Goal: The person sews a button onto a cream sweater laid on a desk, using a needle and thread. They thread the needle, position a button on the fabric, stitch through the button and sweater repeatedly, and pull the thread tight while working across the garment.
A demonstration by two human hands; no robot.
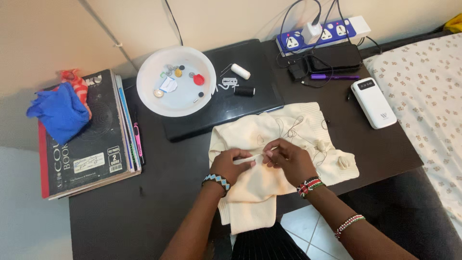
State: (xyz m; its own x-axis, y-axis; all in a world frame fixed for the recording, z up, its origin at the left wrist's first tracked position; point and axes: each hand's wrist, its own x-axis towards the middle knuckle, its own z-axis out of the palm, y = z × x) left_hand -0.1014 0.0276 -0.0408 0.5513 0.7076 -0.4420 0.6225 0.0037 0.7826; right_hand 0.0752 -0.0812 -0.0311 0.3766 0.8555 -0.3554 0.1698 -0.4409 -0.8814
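A cream knitted garment (250,137) lies bunched on the dark table (120,212), partly hanging over its front edge. My left hand (231,164) pinches a fold of the garment near its middle. My right hand (292,161) touches the same fold, fingers closed on what looks like a needle, too small to be sure. Loose pale thread (293,127) trails in loops over the cloth beyond my right hand. Both wrists wear beaded bracelets.
A white bowl (147,91) with buttons and small bits sits at the back. White and black thread spools (243,81) lie on a black laptop. Books with blue cloth (60,110) stack left. Power strip, white power bank (373,102) and a bed stand right.
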